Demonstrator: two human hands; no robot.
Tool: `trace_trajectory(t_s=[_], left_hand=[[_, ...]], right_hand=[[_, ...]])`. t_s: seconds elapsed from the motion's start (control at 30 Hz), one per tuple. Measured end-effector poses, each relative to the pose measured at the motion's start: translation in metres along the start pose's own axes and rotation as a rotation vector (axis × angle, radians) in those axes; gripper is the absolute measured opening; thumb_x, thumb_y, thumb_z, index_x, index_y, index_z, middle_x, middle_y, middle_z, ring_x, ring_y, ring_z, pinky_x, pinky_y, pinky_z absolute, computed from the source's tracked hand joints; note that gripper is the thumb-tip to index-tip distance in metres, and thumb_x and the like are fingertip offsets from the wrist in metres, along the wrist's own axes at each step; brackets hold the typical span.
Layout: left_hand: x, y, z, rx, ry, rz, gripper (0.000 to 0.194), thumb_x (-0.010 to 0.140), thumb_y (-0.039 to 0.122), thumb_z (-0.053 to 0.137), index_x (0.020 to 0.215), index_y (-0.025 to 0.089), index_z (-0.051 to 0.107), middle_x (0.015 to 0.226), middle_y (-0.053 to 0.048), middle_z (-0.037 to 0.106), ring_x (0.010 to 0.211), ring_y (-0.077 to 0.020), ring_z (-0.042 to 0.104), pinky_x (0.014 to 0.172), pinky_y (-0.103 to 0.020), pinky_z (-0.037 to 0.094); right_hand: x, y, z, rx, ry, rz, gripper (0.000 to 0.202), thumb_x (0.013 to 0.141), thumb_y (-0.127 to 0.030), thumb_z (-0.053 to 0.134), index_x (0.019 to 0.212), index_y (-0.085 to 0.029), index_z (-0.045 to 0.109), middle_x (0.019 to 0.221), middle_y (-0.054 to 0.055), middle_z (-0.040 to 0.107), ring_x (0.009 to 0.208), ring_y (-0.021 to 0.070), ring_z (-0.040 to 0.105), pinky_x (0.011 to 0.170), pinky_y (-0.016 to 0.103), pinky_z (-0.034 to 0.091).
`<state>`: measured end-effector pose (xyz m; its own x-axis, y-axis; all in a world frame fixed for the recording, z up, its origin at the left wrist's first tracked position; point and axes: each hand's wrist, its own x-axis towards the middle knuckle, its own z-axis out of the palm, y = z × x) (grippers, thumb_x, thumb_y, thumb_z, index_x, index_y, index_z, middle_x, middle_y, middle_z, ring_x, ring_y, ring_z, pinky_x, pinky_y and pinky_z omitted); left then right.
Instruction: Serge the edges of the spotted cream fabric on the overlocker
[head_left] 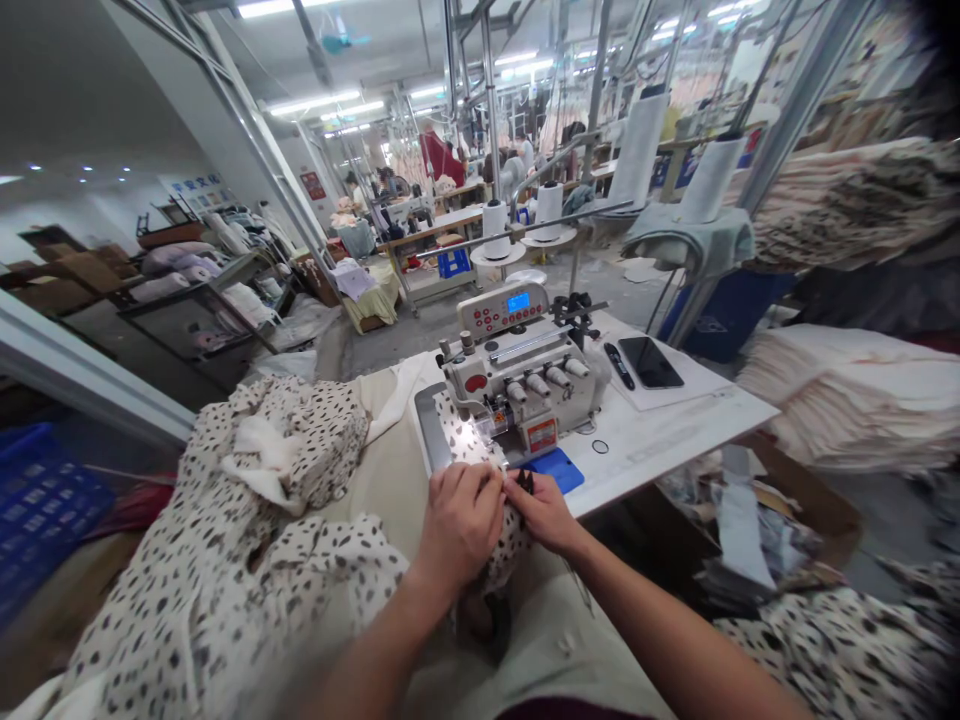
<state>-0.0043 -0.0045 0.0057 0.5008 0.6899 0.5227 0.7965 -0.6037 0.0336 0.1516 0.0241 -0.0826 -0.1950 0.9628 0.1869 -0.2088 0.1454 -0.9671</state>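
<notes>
A white overlock sewing machine point(525, 385) stands on the table, its small lamp lighting a strip of spotted fabric point(455, 425) beneath the needle area. My left hand point(461, 520) pinches the near edge of that fabric just in front of the machine. Close against it, my right hand point(545, 512) also grips the fabric edge, with a small dark object by its fingers that I cannot make out. The fabric hangs down below both hands. More spotted cloth point(225, 540) lies heaped to the left.
A phone point(651, 361) and a black marker-like item point(619, 366) lie right of the machine. Thread cones point(495, 229) stand behind it. Stacked pale fabric point(855, 390) and an open carton point(817, 505) are at the right; a blue basket point(49, 510) is at the far left.
</notes>
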Motion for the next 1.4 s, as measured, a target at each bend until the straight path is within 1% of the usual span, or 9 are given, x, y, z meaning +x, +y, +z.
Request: trace_trajectory(t_s=[0.27, 0.4, 0.77, 0.93, 1.17, 1.4], left_hand=[[-0.0018, -0.0004, 0.0014, -0.004, -0.012, 0.011, 0.026, 0.092, 0.020, 0.056, 0.116, 0.021, 0.065, 0.116, -0.011, 0.065, 0.104, -0.0272, 0.056, 0.092, -0.048, 0.042], [-0.0015, -0.0015, 0.0027, -0.005, 0.011, 0.027, 0.026, 0.092, 0.020, 0.056, 0.116, 0.020, 0.065, 0.115, -0.011, 0.066, 0.104, -0.0270, 0.055, 0.091, -0.047, 0.041], [-0.0010, -0.0001, 0.0016, -0.006, -0.024, 0.009, 0.024, 0.093, 0.022, 0.056, 0.115, 0.021, 0.064, 0.116, -0.009, 0.066, 0.106, -0.0270, 0.055, 0.093, -0.047, 0.039], [0.0000, -0.0006, 0.0008, 0.012, -0.009, 0.027, 0.025, 0.091, 0.021, 0.058, 0.115, 0.021, 0.065, 0.115, -0.010, 0.066, 0.106, -0.0264, 0.055, 0.093, -0.046, 0.040], [0.0011, 0.0004, 0.0003, 0.025, 0.011, 0.040, 0.024, 0.091, 0.021, 0.059, 0.114, 0.019, 0.066, 0.115, -0.010, 0.066, 0.107, -0.0249, 0.056, 0.094, -0.045, 0.040], [0.0024, 0.0004, 0.0011, 0.017, 0.010, 0.035, 0.024, 0.091, 0.021, 0.059, 0.114, 0.019, 0.065, 0.114, -0.009, 0.067, 0.106, -0.0256, 0.056, 0.094, -0.046, 0.039]], right_hand=[[0.0004, -0.0015, 0.0002, -0.008, -0.003, 0.004, 0.044, 0.088, -0.059, 0.060, 0.086, -0.017, 0.071, 0.080, 0.003, 0.067, 0.077, 0.0194, 0.059, 0.079, 0.033, 0.050], [0.0005, 0.0013, -0.0006, 0.012, -0.010, 0.004, 0.041, 0.089, -0.057, 0.060, 0.085, -0.017, 0.071, 0.079, 0.003, 0.066, 0.077, 0.0192, 0.059, 0.079, 0.032, 0.049], [0.0007, -0.0004, -0.0009, 0.014, -0.018, -0.020, 0.039, 0.090, -0.054, 0.060, 0.086, -0.017, 0.072, 0.080, 0.003, 0.066, 0.076, 0.0180, 0.057, 0.078, 0.032, 0.048], [0.0011, 0.0001, 0.0001, 0.051, -0.022, -0.025, 0.038, 0.090, -0.053, 0.062, 0.089, -0.017, 0.073, 0.082, 0.003, 0.067, 0.078, 0.0182, 0.059, 0.081, 0.032, 0.049], [0.0016, 0.0003, -0.0006, 0.053, -0.019, -0.040, 0.039, 0.089, -0.054, 0.063, 0.088, -0.016, 0.073, 0.080, 0.002, 0.067, 0.075, 0.0170, 0.058, 0.077, 0.030, 0.048], [0.0022, -0.0037, -0.0001, 0.014, -0.008, -0.024, 0.041, 0.089, -0.055, 0.061, 0.087, -0.016, 0.072, 0.081, 0.003, 0.068, 0.075, 0.0174, 0.059, 0.078, 0.030, 0.049]])
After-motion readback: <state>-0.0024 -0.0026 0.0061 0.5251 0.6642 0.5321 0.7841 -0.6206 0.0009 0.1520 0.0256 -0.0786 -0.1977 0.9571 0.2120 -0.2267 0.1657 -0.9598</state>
